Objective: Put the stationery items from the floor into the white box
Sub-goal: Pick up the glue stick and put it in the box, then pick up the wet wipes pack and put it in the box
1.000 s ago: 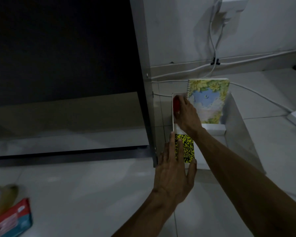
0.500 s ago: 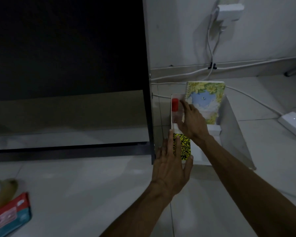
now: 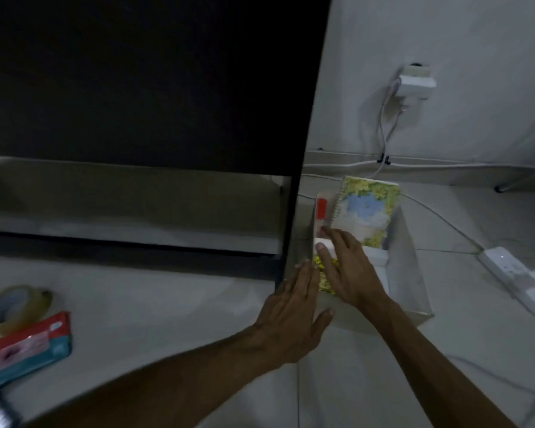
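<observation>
The white box (image 3: 408,282) sits on the floor beside a dark cabinet. Inside it a spiral notebook (image 3: 365,211) with a flowery cover stands upright at the far end, and a red-capped item (image 3: 322,208) stands at the far left corner. A yellow-and-black patterned item (image 3: 323,281) lies near the front, partly hidden by my hands. My right hand (image 3: 349,270) reaches into the box with straight fingers resting on a white item (image 3: 377,257) there. My left hand (image 3: 294,316) lies flat against the box's left front corner, fingers straight.
A dark cabinet (image 3: 155,88) stands at the left, its edge touching the box. On the floor at the left lie a tape roll (image 3: 16,307) and a red-and-teal packet (image 3: 25,347). A power strip (image 3: 519,276) and cables run along the right.
My right hand has drawn back from the red-capped item toward the box's front. The view has tilted, bringing the tape roll and packet further into sight.
</observation>
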